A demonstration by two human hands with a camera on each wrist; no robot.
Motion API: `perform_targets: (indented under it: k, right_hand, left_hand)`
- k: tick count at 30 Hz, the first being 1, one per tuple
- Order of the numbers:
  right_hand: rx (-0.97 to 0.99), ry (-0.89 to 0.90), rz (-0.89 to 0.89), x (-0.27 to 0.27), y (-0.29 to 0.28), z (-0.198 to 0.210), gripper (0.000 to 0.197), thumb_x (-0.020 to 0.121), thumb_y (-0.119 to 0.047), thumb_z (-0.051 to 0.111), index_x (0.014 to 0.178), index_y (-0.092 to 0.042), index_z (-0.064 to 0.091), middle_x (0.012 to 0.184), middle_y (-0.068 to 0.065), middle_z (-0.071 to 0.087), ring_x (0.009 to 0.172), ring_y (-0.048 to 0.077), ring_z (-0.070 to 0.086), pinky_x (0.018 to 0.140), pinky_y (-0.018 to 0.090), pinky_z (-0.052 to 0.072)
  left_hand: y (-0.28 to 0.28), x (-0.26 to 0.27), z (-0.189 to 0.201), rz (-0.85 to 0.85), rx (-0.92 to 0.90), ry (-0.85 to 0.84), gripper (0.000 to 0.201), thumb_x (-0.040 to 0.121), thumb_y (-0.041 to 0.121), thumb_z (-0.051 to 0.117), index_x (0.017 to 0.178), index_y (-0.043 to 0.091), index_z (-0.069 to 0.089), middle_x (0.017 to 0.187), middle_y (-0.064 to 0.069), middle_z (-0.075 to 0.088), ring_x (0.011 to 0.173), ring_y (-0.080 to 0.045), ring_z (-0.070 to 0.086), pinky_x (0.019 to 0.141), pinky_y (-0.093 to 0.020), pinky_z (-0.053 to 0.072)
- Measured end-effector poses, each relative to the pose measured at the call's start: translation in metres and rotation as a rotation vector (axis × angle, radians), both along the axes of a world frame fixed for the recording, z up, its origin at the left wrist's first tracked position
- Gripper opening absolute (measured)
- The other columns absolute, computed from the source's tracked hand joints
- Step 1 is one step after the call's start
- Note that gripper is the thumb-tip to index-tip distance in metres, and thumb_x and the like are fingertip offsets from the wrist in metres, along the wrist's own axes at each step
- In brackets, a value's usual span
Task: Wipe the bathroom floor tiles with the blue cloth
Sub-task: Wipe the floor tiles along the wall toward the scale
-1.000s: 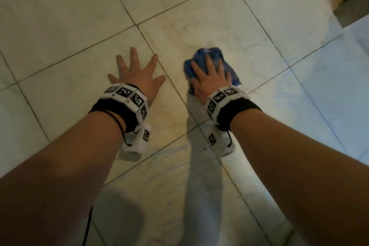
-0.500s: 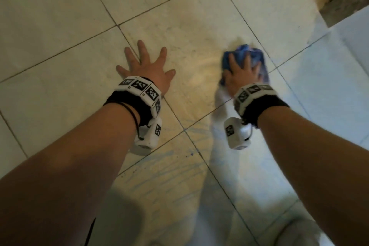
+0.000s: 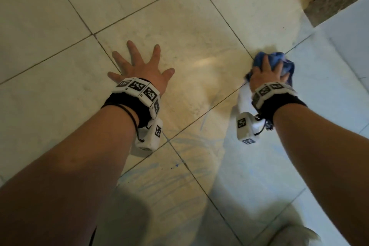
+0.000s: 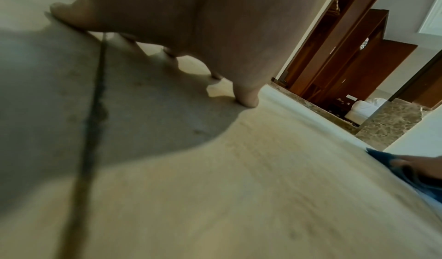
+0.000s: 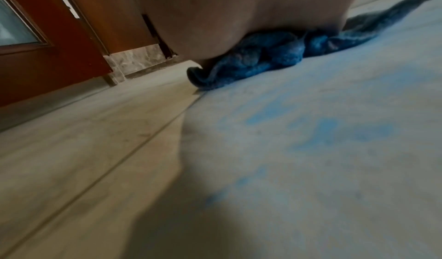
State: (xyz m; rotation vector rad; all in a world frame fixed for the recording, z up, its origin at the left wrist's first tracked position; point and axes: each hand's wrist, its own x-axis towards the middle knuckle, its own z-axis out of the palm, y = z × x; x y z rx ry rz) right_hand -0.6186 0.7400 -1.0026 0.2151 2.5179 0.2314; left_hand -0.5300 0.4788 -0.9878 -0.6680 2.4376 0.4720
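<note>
Blue cloth (image 3: pixel 278 61) sits bunched under my right hand (image 3: pixel 266 76), pressed onto the floor tiles (image 3: pixel 199 32) right where two grout lines cross. From the right wrist view it reads as nubby, terry-like fabric (image 5: pixel 263 57), crumpled into folds, with one tail trailing off to the side; my palm hides its middle. Nearest me, pale streaks of blue smear the glossy, marbled tile surface (image 3: pixel 159 181), and both forearms are cut off by the frame. My right fingers (image 3: pixel 266 62) curl over the wad, gripping it. My left hand (image 3: pixel 147 72) lies flat on the tile, well apart from the cloth, fingers (image 3: pixel 131 50) spread wide, tips touching down. Both wrist pictures are soft with blur, so fine dirt is hard to judge. Beyond the cloth, the floor ends at a mottled stone threshold (image 3: pixel 327 8) and a reddish wooden door frame (image 4: pixel 334 51). Bare tile stretches wide ahead and to my left.
</note>
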Motion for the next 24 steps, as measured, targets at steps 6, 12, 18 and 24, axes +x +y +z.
perform_targets:
  k: [6,12,18,24]
  right_hand:
    - [-0.196,0.020,0.079,0.019,-0.044,0.010,0.056,0.100,-0.043,0.033,0.153,-0.039,0.014,0.163,0.003,-0.016,0.145,0.045,-0.015,0.112,0.071,0.001]
    - [-0.339,-0.041,0.217,0.044,-0.097,0.025,0.059,0.103,-0.041,0.035,0.153,-0.043,0.004,0.162,-0.002,-0.021,0.147,0.038,-0.018,0.116,0.063,0.001]
    - [-0.025,-0.081,0.280,0.027,-0.015,0.027,0.058,0.093,-0.014,0.054,0.146,-0.029,0.037,0.161,0.001,-0.004,0.145,0.044,-0.014,0.110,0.071,0.011]
    - [0.065,-0.044,-0.029,0.023,0.037,0.018,0.054,0.103,-0.022,0.037,0.154,-0.028,0.021,0.162,-0.002,-0.016,0.146,0.041,-0.017,0.115,0.066,0.000]
  left_hand:
    - [0.004,-0.006,0.002,0.004,0.002,-0.007,0.076,0.092,0.075,0.031,0.152,0.051,-0.009,0.159,-0.009,-0.034,0.143,-0.050,-0.025,0.110,-0.075,0.003]
    - [0.003,-0.008,0.003,0.008,-0.006,-0.017,0.079,0.090,0.077,0.035,0.153,0.051,-0.005,0.160,-0.008,-0.031,0.145,-0.049,-0.023,0.111,-0.075,0.005]
    - [-0.002,0.001,0.000,-0.034,-0.018,0.007,0.077,0.093,0.073,0.037,0.154,0.048,-0.002,0.161,-0.007,-0.028,0.147,-0.044,-0.021,0.113,-0.072,0.005]
    - [0.002,0.000,-0.001,-0.025,-0.030,0.019,0.075,0.094,0.072,0.035,0.155,0.046,-0.002,0.161,-0.009,-0.028,0.147,-0.044,-0.020,0.113,-0.071,0.004]
